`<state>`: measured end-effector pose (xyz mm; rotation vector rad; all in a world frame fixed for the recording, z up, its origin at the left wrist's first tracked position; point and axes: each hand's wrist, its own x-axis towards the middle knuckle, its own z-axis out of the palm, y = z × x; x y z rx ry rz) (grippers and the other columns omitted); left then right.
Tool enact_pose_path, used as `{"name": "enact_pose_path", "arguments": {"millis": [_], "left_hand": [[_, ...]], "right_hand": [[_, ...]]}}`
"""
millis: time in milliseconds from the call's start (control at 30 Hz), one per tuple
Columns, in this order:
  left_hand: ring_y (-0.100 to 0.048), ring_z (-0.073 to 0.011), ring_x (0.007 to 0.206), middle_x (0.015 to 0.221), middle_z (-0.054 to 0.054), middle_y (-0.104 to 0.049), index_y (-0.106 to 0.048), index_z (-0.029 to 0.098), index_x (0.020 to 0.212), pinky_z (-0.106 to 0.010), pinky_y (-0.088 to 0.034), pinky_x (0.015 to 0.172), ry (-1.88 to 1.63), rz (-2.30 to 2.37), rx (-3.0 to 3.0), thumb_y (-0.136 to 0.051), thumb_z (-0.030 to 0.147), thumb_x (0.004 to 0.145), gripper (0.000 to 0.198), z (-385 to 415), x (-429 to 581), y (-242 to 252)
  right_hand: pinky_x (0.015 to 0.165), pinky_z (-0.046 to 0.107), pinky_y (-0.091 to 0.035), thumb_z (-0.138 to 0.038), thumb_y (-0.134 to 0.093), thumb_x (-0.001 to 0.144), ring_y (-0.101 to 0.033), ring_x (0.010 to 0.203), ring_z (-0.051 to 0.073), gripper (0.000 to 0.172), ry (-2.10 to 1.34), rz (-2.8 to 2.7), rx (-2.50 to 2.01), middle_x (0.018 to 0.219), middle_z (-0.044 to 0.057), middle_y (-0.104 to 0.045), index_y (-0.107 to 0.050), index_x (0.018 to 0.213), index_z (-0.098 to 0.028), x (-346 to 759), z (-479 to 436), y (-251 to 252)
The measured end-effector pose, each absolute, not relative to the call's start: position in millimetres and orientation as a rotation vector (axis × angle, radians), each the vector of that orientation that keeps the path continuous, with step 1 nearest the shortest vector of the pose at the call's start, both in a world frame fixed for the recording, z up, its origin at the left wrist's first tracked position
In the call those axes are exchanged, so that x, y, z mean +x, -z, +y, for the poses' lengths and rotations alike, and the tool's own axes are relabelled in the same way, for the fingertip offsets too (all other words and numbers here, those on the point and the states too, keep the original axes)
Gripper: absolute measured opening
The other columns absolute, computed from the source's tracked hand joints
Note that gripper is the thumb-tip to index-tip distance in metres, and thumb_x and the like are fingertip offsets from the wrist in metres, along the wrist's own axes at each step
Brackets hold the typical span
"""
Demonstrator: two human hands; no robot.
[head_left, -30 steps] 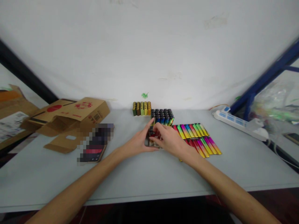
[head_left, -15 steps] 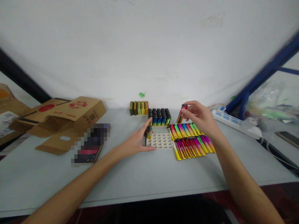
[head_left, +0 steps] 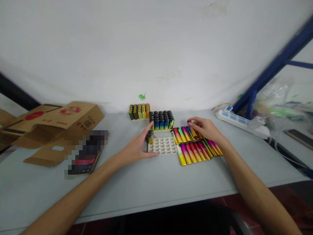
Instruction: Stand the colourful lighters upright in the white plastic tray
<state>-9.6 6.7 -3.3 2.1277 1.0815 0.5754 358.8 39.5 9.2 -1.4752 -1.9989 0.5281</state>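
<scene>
My left hand [head_left: 134, 148] curves around the left side of a white tray with round holes [head_left: 163, 146], thumb at its front edge and fingers toward its back corner. One lighter [head_left: 151, 138] stands upright at the tray's left rear, beside my fingers. My right hand [head_left: 204, 128] is closed over the right part of the back row of lying lighters [head_left: 181, 135], pinching a lighter [head_left: 189, 121] whose reddish end shows; the fingers hide most of it. In front lies a second row of shiny red, purple and gold lighters [head_left: 195, 152].
Behind the tray stands a block of black-topped lighters [head_left: 161, 120], with gold-topped ones [head_left: 139, 111] to its left. An open cardboard box [head_left: 73, 117] and a blurred-out phone [head_left: 85, 153] lie left. A white power strip [head_left: 242, 124] lies right, near a blue frame [head_left: 269, 71].
My right hand has come down onto the back row with the lighter, which was held upright above it. My left hand stays at the tray. The whole view has shifted slightly.
</scene>
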Motion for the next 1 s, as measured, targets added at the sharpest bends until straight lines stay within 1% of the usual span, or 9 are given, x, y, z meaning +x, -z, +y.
{"name": "enact_pose_path", "arguments": {"millis": [200,267,433,600,733,867,933,1000], "left_hand": [[-0.066,-0.0335,0.127,0.145,-0.013,-0.065,-0.003,0.027,0.171,-0.050,-0.045,0.118,-0.579,1.113,2.152,-0.085,0.055,0.079,0.127,4.2,-8.3,1.2],[-0.066,-0.0329,0.127,0.144,-0.013,-0.066,-0.003,0.026,0.171,-0.049,-0.045,0.118,-0.583,1.105,2.154,-0.085,0.054,0.079,0.126,3.9,-8.2,1.1],[-0.068,-0.0318,0.122,0.141,-0.013,-0.067,-0.002,0.025,0.171,-0.048,-0.047,0.116,-0.575,1.092,2.147,-0.085,0.052,0.080,0.126,4.9,-8.4,1.0],[-0.067,-0.0324,0.125,0.142,-0.013,-0.065,-0.002,0.027,0.171,-0.049,-0.045,0.118,-0.565,1.090,2.150,-0.084,0.053,0.080,0.126,5.3,-8.7,1.4],[-0.067,-0.0323,0.125,0.144,-0.013,-0.064,-0.001,0.027,0.171,-0.050,-0.045,0.117,-0.560,1.090,2.155,-0.084,0.052,0.082,0.124,5.4,-8.8,2.3],[-0.068,-0.0315,0.121,0.141,-0.012,-0.066,0.000,0.027,0.171,-0.048,-0.048,0.114,-0.574,1.072,2.161,-0.084,0.054,0.081,0.126,5.5,-9.2,2.8],[-0.067,-0.0318,0.124,0.142,-0.013,-0.065,0.001,0.027,0.171,-0.048,-0.048,0.115,-0.576,1.066,2.154,-0.084,0.053,0.081,0.126,5.5,-9.6,3.0],[-0.065,-0.0329,0.129,0.146,-0.014,-0.063,0.001,0.026,0.171,-0.048,-0.046,0.117,-0.581,1.058,2.150,-0.084,0.052,0.081,0.126,5.3,-9.9,3.2]], "right_hand": [[0.072,0.035,-0.054,-0.047,-0.058,0.101,-0.069,0.067,0.020,0.040,-0.455,-2.033,-1.533,0.093,0.008,-0.081,-0.077,0.122,-0.018,354.7,35.8,-10.0],[0.077,0.037,-0.055,-0.045,-0.058,0.101,-0.071,0.072,0.022,0.039,-0.407,-2.043,-1.538,0.096,0.009,-0.082,-0.077,0.122,-0.018,354.4,35.1,-7.4],[0.090,0.041,-0.055,-0.040,-0.055,0.104,-0.073,0.093,0.027,0.035,-0.274,-2.163,-1.454,0.110,0.014,-0.080,-0.079,0.117,-0.017,352.0,35.6,-1.0],[0.096,0.044,-0.054,-0.039,-0.049,0.107,-0.072,0.099,0.029,0.039,-0.225,-2.230,-1.441,0.110,0.015,-0.078,-0.078,0.118,-0.016,350.0,33.5,-1.3],[0.097,0.044,-0.053,-0.040,-0.047,0.108,-0.071,0.098,0.028,0.041,-0.220,-2.237,-1.464,0.110,0.016,-0.075,-0.077,0.121,-0.015,352.0,32.0,0.9],[0.096,0.043,-0.053,-0.041,-0.047,0.108,-0.070,0.097,0.028,0.041,-0.150,-2.151,-1.468,0.109,0.015,-0.072,-0.074,0.124,-0.014,347.7,29.2,-3.3],[0.092,0.041,-0.053,-0.041,-0.050,0.108,-0.069,0.094,0.026,0.036,-0.123,-2.086,-1.408,0.104,0.013,-0.071,-0.073,0.118,-0.015,335.4,23.3,-11.4],[0.088,0.038,-0.053,-0.041,-0.052,0.108,-0.068,0.090,0.024,0.030,-0.168,-2.089,-1.292,0.098,0.010,-0.071,-0.071,0.109,-0.018,314.0,13.5,-21.3]]}}
